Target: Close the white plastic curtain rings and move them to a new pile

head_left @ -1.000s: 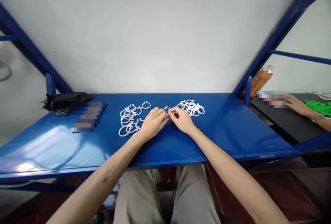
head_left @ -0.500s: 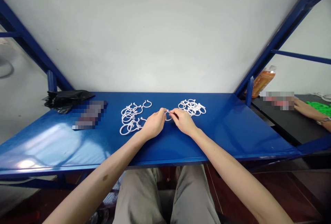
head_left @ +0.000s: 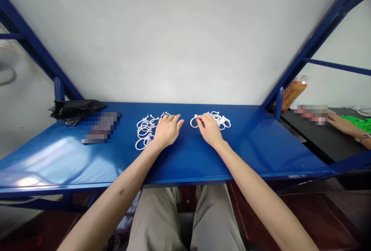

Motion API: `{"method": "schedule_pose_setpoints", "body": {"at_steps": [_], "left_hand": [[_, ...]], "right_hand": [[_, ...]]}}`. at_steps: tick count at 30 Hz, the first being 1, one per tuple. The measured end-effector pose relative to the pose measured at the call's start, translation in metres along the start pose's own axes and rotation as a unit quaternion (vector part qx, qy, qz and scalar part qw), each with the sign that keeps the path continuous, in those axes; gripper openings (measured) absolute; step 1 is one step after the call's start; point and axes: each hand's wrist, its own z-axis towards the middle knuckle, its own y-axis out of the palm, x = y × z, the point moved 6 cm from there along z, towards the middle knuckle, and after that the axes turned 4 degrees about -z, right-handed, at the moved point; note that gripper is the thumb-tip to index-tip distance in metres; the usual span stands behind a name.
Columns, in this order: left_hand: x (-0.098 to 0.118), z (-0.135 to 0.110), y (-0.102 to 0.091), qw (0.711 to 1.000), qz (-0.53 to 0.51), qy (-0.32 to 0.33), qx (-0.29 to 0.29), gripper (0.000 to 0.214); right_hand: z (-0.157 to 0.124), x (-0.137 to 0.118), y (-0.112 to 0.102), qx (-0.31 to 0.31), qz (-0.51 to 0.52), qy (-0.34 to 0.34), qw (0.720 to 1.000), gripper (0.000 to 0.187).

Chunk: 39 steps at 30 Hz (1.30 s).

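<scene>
White plastic rings lie on the blue table in two groups. Those in the left group (head_left: 142, 130) show gaps with small knobbed ends, like shower curtain rings standing unclasped. Over the right edge of that group, my left hand (head_left: 168, 130) is open, palm down with its fingers apart, partly covering some rings. My right hand (head_left: 209, 128) pinches one white ring (head_left: 191, 123) by its side, between thumb and forefinger. That ring looks closed. Just behind the right hand lies the right group of rings (head_left: 223, 121), partly hidden by it.
A crumpled black plastic bag (head_left: 75, 110) and a blurred-out flat item (head_left: 101, 127) lie on the table's left. Beyond the right frame post (head_left: 278, 104), an orange pouch (head_left: 294, 93), green items (head_left: 358, 122) and another person's hand (head_left: 340, 122) are on a black surface.
My hands have come apart. The left has let go of the ring and moved left over the left group, fingers spreading. My right hand has carried the ring slightly up and right.
</scene>
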Motion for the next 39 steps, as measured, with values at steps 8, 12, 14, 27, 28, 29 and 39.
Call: {"method": "schedule_pose_setpoints", "body": {"at_steps": [8,12,14,27,28,29,39], "left_hand": [[-0.019,-0.004,0.003,0.999,0.047,0.007,-0.018,0.033],[0.003,-0.004,0.001,0.996,-0.035,0.074,-0.027,0.028],[0.007,-0.005,0.002,0.997,-0.031,0.068,-0.03,0.028],[-0.008,-0.009,-0.001,0.995,0.065,-0.008,-0.069,0.051],[-0.007,-0.009,-0.001,0.996,0.054,-0.002,-0.075,0.048],[-0.005,-0.009,0.0,0.996,0.041,0.005,-0.078,0.046],[0.021,-0.012,-0.01,0.968,-0.222,0.099,-0.06,0.055]], "right_hand": [[-0.004,0.072,-0.021,0.069,-0.005,0.142,0.987,0.029],[-0.003,0.073,-0.012,0.031,-0.026,0.135,0.99,0.024],[-0.002,0.069,-0.008,0.023,-0.047,0.118,0.992,0.019],[-0.003,0.055,-0.014,0.008,-0.143,0.139,0.98,0.017],[-0.003,0.053,-0.015,0.009,-0.146,0.137,0.98,0.018],[-0.002,0.05,-0.017,0.011,-0.148,0.134,0.98,0.018],[-0.004,-0.006,-0.005,-0.039,0.029,0.008,0.999,0.014]]}}
